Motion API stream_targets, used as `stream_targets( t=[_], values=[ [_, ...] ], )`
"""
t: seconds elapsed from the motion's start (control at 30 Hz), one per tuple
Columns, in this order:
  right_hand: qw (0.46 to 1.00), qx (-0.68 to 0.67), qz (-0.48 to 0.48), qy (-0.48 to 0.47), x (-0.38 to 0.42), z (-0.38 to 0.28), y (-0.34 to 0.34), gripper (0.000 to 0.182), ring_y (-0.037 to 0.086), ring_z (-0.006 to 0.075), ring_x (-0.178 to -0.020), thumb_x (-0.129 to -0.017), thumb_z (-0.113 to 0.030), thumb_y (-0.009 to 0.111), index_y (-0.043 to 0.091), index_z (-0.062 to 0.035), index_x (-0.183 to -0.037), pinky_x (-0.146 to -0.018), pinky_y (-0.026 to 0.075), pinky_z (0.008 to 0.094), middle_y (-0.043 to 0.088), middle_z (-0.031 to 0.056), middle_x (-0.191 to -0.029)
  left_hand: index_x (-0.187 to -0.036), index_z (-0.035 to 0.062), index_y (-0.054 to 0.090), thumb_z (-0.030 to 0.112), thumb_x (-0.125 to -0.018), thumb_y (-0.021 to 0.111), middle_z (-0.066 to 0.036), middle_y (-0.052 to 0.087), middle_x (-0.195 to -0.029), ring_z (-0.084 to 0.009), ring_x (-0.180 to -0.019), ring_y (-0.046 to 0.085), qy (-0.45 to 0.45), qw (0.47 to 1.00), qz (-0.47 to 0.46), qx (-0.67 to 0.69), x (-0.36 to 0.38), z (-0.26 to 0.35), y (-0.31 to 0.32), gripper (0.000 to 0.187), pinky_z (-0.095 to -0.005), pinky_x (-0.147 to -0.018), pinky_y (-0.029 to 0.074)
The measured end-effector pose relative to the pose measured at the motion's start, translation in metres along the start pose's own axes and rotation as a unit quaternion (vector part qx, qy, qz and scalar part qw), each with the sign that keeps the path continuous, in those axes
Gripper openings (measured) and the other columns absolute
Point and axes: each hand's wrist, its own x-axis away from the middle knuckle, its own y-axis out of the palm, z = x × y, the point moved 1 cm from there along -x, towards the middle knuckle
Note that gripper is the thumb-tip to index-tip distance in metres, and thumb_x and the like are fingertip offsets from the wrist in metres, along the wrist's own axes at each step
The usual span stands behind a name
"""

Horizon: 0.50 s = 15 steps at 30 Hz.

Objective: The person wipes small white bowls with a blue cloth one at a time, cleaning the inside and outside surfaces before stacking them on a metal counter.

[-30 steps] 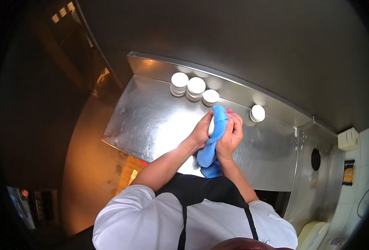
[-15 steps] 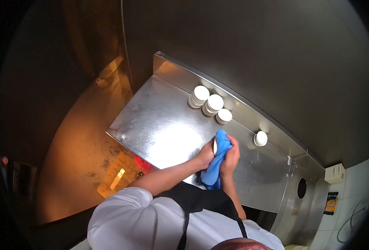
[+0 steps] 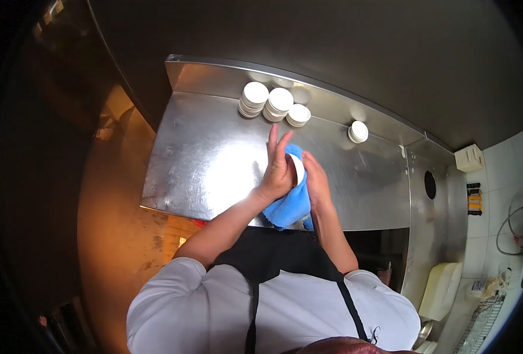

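A small white dish [image 3: 298, 169] is held on edge between my two hands, partly wrapped by a blue cloth [image 3: 291, 207]. My left hand [image 3: 279, 174] supports the dish from the left, with two fingers stretched out past it and the palm against its side. My right hand [image 3: 317, 182] presses the cloth against the dish from the right, fingers together. The cloth hangs down toward my apron. Part of the dish is hidden by the cloth and my left hand.
Three stacks of white dishes [image 3: 280, 100] stand near the steel counter's [image 3: 179, 147] raised back edge. A smaller stack [image 3: 358, 131] stands farther right. To the right is a steel surface with a dark round hole [image 3: 430, 184]. A pale box [image 3: 469, 158] is on the tiled wall.
My view has shifted, so the counter and stacks sit differently. The fingers of my left hand have stretched out and spread; the dish now shows more of its white surface inside the cloth.
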Motion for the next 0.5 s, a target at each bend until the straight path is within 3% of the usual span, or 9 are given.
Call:
stream_targets(
  t=[0.03,0.07,0.17,0.2,0.23,0.3,0.33,0.43,0.5],
  values=[
    [1.000,-0.019,-0.003,0.021,-0.003,0.003,-0.001,0.046,0.055,0.0209,-0.117,-0.099,-0.030,0.052,0.057,0.0071,-0.126,-0.102,0.040,0.0312,0.061,0.0135,-0.125,-0.147,0.0133,0.036,0.000,-0.088,0.054,-0.031,0.009,-0.156,-0.0458,-0.147,0.012,0.042,0.999,0.001,-0.026,-0.002,0.002,-0.004,0.064,-0.0565,-0.116,0.011],
    [0.999,-0.031,-0.010,0.040,-0.004,0.005,-0.003,0.041,0.058,0.0194,-0.110,-0.099,-0.028,0.052,0.059,0.0055,-0.122,-0.097,0.043,0.0300,0.063,0.0128,-0.120,-0.132,0.0194,0.057,0.002,-0.085,0.056,-0.026,0.021,-0.156,-0.0474,-0.145,0.016,0.046,0.996,0.018,-0.073,-0.001,0.004,-0.004,0.051,-0.0659,-0.113,0.003],
    [0.994,-0.068,-0.021,0.085,0.004,-0.011,0.010,0.030,0.064,0.0162,-0.098,-0.100,-0.023,0.052,0.062,0.0024,-0.113,-0.087,0.051,0.0276,0.065,0.0109,-0.110,-0.116,0.0241,0.068,0.002,-0.084,0.056,-0.018,0.039,-0.151,-0.0455,-0.144,0.022,0.119,0.983,-0.017,-0.139,-0.008,0.008,-0.018,0.041,-0.0691,-0.111,-0.002],
    [0.992,-0.085,-0.016,0.092,0.010,-0.019,0.018,0.031,0.063,0.0162,-0.098,-0.100,-0.024,0.052,0.062,0.0025,-0.113,-0.088,0.050,0.0277,0.065,0.0106,-0.110,-0.107,0.0218,0.071,0.004,-0.084,0.057,-0.013,0.052,-0.142,-0.0426,-0.142,0.030,0.096,0.985,-0.011,-0.146,-0.010,0.013,-0.021,0.032,-0.0689,-0.111,-0.002],
    [0.990,-0.103,-0.012,0.100,0.013,-0.022,0.023,0.031,0.063,0.0161,-0.098,-0.100,-0.024,0.053,0.062,0.0025,-0.114,-0.088,0.050,0.0278,0.065,0.0102,-0.109,-0.107,0.0213,0.070,0.005,-0.084,0.058,-0.013,0.053,-0.142,-0.0418,-0.141,0.032,0.064,0.990,0.004,-0.126,-0.008,0.006,-0.018,0.031,-0.0693,-0.111,-0.003],
    [0.999,0.051,0.003,0.003,0.015,-0.019,0.025,0.033,0.061,0.0156,-0.099,-0.100,-0.024,0.053,0.061,0.0035,-0.116,-0.091,0.048,0.0280,0.065,0.0090,-0.109,-0.106,0.0204,0.069,0.005,-0.083,0.059,-0.012,0.054,-0.140,-0.0401,-0.140,0.035,0.008,0.995,0.037,-0.091,-0.006,-0.016,-0.013,0.029,-0.0702,-0.110,-0.004],
    [0.991,0.127,0.006,-0.049,0.015,-0.018,0.027,0.033,0.061,0.0154,-0.100,-0.100,-0.024,0.053,0.061,0.0040,-0.117,-0.093,0.047,0.0282,0.065,0.0084,-0.108,-0.112,0.0146,0.065,0.006,-0.087,0.058,-0.015,0.056,-0.137,-0.0388,-0.134,0.043,-0.051,0.992,0.057,-0.100,-0.007,-0.016,-0.012,0.027,-0.0623,-0.114,0.011],
    [0.987,0.099,0.022,-0.124,0.029,-0.012,0.033,0.035,0.058,0.0159,-0.107,-0.100,-0.021,0.053,0.059,0.0051,-0.123,-0.100,0.042,0.0309,0.065,0.0077,-0.114,-0.121,0.0074,0.059,0.010,-0.094,0.051,-0.019,0.057,-0.133,-0.0360,-0.128,0.050,-0.260,0.920,0.115,0.269,0.001,-0.064,0.004,0.028,-0.0473,-0.112,0.031],
    [0.979,0.103,-0.012,-0.176,0.021,-0.019,0.045,0.036,0.057,0.0166,-0.111,-0.100,-0.021,0.053,0.059,0.0055,-0.124,-0.102,0.041,0.0316,0.064,0.0088,-0.119,-0.127,0.0008,0.053,0.018,-0.098,0.047,-0.021,0.058,-0.129,-0.0318,-0.121,0.055,-0.278,0.914,0.015,0.294,0.001,-0.059,-0.003,0.034,-0.0369,-0.103,0.042]
  ],
)
